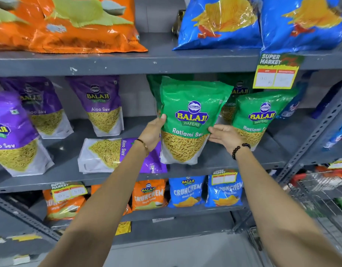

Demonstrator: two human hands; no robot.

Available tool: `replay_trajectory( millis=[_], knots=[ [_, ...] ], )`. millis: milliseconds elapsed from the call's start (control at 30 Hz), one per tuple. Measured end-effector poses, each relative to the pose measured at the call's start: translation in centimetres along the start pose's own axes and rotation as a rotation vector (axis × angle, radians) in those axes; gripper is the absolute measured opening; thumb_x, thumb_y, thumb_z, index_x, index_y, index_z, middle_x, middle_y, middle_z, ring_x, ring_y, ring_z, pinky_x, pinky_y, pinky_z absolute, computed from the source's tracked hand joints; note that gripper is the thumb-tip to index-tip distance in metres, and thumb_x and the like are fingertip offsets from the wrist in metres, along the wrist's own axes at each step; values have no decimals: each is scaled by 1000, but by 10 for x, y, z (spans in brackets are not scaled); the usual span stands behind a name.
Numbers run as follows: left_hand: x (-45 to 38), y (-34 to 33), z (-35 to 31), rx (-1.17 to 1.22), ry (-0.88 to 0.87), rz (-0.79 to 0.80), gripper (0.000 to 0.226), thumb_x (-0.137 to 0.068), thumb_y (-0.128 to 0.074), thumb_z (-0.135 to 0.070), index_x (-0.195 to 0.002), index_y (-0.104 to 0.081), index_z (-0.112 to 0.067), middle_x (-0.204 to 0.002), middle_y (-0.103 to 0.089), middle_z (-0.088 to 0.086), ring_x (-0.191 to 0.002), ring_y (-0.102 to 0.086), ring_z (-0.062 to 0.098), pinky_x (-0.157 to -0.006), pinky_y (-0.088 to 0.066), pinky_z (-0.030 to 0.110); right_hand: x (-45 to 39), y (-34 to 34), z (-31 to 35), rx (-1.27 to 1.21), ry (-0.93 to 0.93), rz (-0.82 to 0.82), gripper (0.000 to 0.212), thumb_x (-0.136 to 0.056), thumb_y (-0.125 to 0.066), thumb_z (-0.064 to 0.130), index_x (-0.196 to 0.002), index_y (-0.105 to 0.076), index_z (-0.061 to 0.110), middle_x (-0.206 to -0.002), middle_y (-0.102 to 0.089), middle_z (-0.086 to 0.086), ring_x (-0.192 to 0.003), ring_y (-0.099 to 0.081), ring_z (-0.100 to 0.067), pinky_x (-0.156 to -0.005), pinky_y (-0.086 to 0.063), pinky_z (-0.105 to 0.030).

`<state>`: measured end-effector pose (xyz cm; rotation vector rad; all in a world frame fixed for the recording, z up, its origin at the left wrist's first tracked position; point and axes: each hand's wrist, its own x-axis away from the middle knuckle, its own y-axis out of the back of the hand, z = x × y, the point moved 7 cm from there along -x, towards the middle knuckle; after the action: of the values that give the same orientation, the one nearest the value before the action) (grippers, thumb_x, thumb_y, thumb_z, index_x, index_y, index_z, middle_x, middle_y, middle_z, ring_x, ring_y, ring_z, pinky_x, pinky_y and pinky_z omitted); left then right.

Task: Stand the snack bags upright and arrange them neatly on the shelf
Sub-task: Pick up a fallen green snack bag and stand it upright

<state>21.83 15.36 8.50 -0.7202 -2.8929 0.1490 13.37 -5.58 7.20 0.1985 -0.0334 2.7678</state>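
A green Ratlami Sev bag [189,120] stands upright at the front of the grey middle shelf [66,172]. My left hand [151,134] grips its left edge and my right hand [225,136] presses its right edge. A second green bag [260,116] stands just to its right, with more green bags behind. To the left, one purple Aloo Sev bag [116,155] lies flat on its side, partly hidden by my left forearm. Three purple bags stand upright: [102,105], [41,106] and, nearest, [14,133].
Orange bags [70,24] and blue bags [220,22] fill the top shelf. Orange and blue Crunchem bags [185,191] line the lower shelf. A yellow price tag [275,74] hangs from the upper shelf edge. A wire shopping trolley [320,195] stands at the right.
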Motion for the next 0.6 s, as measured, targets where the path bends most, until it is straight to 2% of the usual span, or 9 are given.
replay_trajectory(
  millis=[67, 100, 233, 300, 367, 433, 467, 567, 600],
  knots=[
    [-22, 1, -2, 16, -17, -28, 43, -98, -37, -25, -127, -47, 4, -126, -56, 10, -110, -52, 20, -103, -39, 37, -16, 2, 0, -23, 3, -80, 26, -87, -56, 3, -111, -58, -7, -79, -70, 0, -59, -66, -2, -95, -47, -37],
    [-33, 3, -2, 15, -19, -38, 42, -98, -38, -25, -126, -48, 5, -123, -56, 11, -109, -51, 19, -99, -40, 38, -24, 2, 1, -33, 8, -110, 33, -87, -57, 3, -117, -55, -8, -85, -70, -5, -62, -66, -4, -95, -48, -38],
    [-59, 9, 16, -29, 29, -56, 41, -97, -40, -26, -126, -48, 2, -116, -54, 9, -106, -49, 21, -87, -45, 35, -47, 4, -6, -53, -11, -202, 37, -89, -54, 2, -123, -50, -12, -119, -59, -25, -96, -60, -27, -104, -43, -44],
    [-66, 14, 34, -33, 63, -51, 38, -97, -40, -24, -126, -49, -2, -117, -56, 10, -105, -50, 21, -91, -44, 36, -54, 4, -17, -83, -31, -218, 38, -89, -53, 3, -124, -49, -10, -130, -53, -28, -108, -55, -27, -104, -42, -42],
    [-69, 20, 41, -27, 62, -45, 35, -97, -40, -21, -126, -50, -4, -110, -60, 8, -96, -54, 20, -87, -48, 30, -58, 3, -23, -112, -34, -235, 37, -90, -53, 4, -124, -50, -8, -132, -52, -27, -107, -52, -24, -104, -42, -43],
    [-70, 28, 42, -65, 42, -50, 32, -96, -43, -18, -125, -51, -6, -100, -61, 3, -90, -56, 15, -68, -50, 20, -58, 3, -26, -133, -36, -281, 37, -89, -54, 5, -124, -51, -7, -132, -53, -26, -106, -52, -24, -105, -41, -44],
    [-72, 36, 41, -100, 25, -77, 31, -95, -46, -18, -124, -53, -7, -101, -60, 4, -92, -55, 16, -64, -46, 20, -58, 3, -29, -150, -43, -311, 38, -89, -55, 5, -125, -51, -6, -131, -54, -25, -106, -52, -24, -106, -41, -45],
    [-75, 71, 33, -266, -64, -175, 31, -92, -52, -13, -118, -57, 2, -102, -65, 10, -90, -60, 9, -70, -44, 16, -55, -1, -40, -222, -68, -413, 37, -88, -57, 4, -124, -53, -3, -122, -58, -24, -99, -57, -26, -104, -41, -46],
    [-74, 87, 30, -372, -80, -199, 31, -91, -53, -13, -116, -58, 4, -108, -67, 15, -95, -62, 14, -76, -44, 17, -53, -2, -47, -221, -76, -465, 36, -87, -57, 4, -122, -55, -3, -117, -60, -24, -95, -60, -27, -101, -43, -47]
  ],
)
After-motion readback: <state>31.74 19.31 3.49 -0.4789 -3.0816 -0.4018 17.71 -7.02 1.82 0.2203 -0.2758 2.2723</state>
